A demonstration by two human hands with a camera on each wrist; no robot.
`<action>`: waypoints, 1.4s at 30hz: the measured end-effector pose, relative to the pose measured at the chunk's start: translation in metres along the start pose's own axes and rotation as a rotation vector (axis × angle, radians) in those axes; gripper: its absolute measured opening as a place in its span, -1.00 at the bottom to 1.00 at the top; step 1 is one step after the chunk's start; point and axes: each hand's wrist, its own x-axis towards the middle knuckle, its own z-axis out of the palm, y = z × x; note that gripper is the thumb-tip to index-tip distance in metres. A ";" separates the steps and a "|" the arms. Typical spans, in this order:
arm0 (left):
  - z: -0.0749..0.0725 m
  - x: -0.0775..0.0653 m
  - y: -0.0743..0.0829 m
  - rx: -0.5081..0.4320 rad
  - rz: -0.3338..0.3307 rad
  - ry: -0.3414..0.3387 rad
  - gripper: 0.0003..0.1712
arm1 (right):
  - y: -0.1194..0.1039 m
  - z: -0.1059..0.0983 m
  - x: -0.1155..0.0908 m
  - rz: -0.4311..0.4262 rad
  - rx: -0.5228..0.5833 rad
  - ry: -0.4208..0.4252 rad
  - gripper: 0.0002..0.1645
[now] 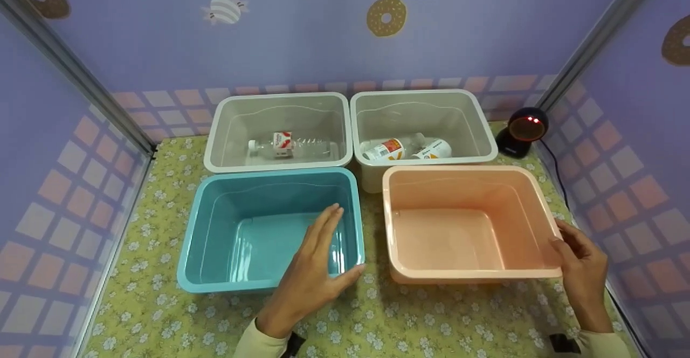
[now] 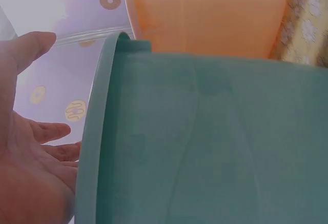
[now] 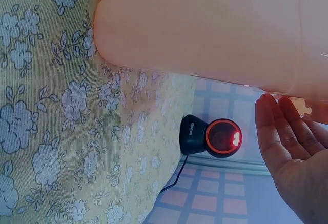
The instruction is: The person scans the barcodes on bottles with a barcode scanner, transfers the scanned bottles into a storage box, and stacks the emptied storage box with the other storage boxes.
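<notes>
My left hand (image 1: 310, 274) reaches over the front right corner of a teal plastic bin (image 1: 188, 239), fingers extended and thumb spread away. In the left wrist view the open hand (image 2: 33, 167) lies beside the teal bin's rim (image 2: 95, 147), palm showing. At the right, my right hand (image 1: 585, 269) holds the rim of a peach-orange bin (image 1: 474, 275), thumb at the edge and fingers outside it. The right wrist view has those fingers (image 3: 292, 131) with tips against the bin's outer wall (image 3: 205, 29).
Behind stand two off-white bins; the left one (image 1: 280, 95) holds a clear bottle (image 1: 283, 144), the right one (image 1: 423, 93) two labelled bottles (image 1: 391, 149). A black scanner (image 1: 523, 131) with red lights and a cable stands back right. Patterned walls enclose the flowered tablecloth (image 1: 156, 250).
</notes>
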 end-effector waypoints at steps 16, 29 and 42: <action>0.030 0.020 0.020 -0.103 -0.040 -0.073 0.24 | 0.003 -0.002 0.002 -0.021 0.000 -0.014 -0.55; 0.053 0.033 0.036 -0.125 -0.013 -0.101 0.25 | 0.006 -0.008 0.004 0.015 -0.012 -0.011 -0.53; 0.077 0.041 0.049 -0.119 0.068 -0.081 0.26 | 0.011 -0.013 0.006 0.022 -0.023 -0.020 -0.53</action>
